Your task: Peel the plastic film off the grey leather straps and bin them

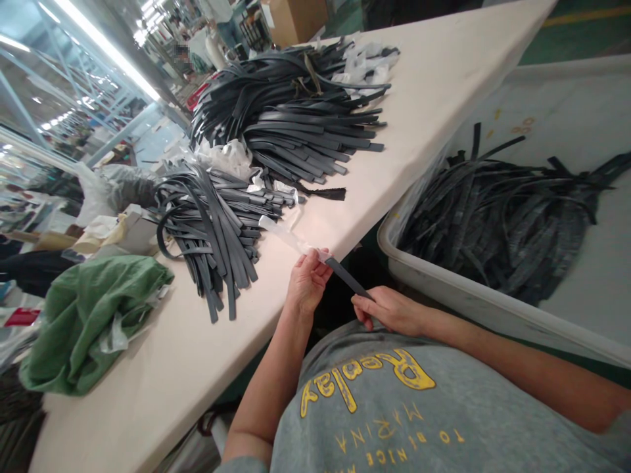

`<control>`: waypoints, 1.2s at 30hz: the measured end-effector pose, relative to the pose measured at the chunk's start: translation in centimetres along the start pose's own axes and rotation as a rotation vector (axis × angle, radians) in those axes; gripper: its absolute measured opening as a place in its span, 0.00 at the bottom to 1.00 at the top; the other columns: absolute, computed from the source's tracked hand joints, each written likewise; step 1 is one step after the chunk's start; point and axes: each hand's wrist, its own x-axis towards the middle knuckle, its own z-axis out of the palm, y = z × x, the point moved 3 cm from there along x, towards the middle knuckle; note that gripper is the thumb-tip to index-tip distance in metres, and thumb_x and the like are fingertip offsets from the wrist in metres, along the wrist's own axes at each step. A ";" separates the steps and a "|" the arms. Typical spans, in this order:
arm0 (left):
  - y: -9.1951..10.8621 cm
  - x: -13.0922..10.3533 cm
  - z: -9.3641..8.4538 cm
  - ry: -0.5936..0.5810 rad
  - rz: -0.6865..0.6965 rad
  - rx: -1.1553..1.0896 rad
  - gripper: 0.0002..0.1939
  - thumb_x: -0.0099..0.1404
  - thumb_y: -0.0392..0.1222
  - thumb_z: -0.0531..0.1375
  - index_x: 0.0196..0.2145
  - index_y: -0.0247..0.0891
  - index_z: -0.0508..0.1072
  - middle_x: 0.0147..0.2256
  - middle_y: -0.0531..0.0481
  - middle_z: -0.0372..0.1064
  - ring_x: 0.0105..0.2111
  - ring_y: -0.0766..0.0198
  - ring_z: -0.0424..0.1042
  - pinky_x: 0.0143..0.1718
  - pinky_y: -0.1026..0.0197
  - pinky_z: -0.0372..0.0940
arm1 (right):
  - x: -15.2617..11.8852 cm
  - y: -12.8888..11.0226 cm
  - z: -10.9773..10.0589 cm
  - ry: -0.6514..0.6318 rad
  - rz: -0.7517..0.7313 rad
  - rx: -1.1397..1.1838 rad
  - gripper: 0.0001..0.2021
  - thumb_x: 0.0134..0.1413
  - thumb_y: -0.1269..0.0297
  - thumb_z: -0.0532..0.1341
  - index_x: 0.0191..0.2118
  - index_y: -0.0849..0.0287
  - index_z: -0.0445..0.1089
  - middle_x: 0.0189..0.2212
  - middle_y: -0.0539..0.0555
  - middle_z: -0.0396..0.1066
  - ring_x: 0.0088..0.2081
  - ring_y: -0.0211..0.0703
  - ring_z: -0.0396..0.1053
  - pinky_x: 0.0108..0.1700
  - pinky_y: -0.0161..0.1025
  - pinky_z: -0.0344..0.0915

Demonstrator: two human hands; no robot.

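A dark grey flat strap [349, 276] stretches between my two hands at the table's near edge. My left hand [309, 279] pinches a whitish translucent strip [282, 233] where it meets the strap; the strip's free end reaches out over the tabletop. My right hand [387, 309] is closed around the strap's lower end, close to my shirt. Beyond my left hand lies a small pile of grey straps [211, 236], some looped over. Further back, a larger bundle of the same straps [296, 125] is spread across the table.
The pale tabletop [419, 85] runs diagonally. A large white bin [503, 299] with a tangle of dark strips [503, 223] stands to the right, below the table. Green cloth [93, 315] lies at the left; crumpled clear plastic [224, 157] sits between the piles. A cardboard box [296, 20] is behind.
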 end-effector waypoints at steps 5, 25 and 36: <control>-0.1 0.1 -0.2 -0.026 0.019 0.034 0.13 0.52 0.44 0.72 0.29 0.36 0.72 0.30 0.51 0.77 0.30 0.64 0.77 0.41 0.59 0.69 | 0.0 0.9 0.6 -0.053 0.040 0.123 0.31 0.62 0.38 0.46 0.26 0.61 0.68 0.21 0.54 0.72 0.16 0.33 0.59 0.18 0.31 0.57; -0.8 0.4 -0.6 -0.007 0.017 0.038 0.13 0.53 0.44 0.71 0.30 0.37 0.73 0.31 0.51 0.77 0.31 0.65 0.76 0.40 0.61 0.68 | 0.8 1.5 1.7 -0.173 0.004 0.292 0.32 0.62 0.39 0.46 0.25 0.63 0.69 0.19 0.52 0.72 0.13 0.29 0.54 0.19 0.31 0.53; -1.9 -1.3 -1.2 -0.084 -0.021 0.099 0.17 0.48 0.46 0.74 0.31 0.36 0.75 0.29 0.51 0.76 0.28 0.66 0.75 0.40 0.60 0.69 | 2.3 0.1 1.3 -0.309 -0.064 0.337 0.32 0.62 0.39 0.46 0.25 0.63 0.69 0.17 0.52 0.71 0.12 0.29 0.53 0.17 0.29 0.50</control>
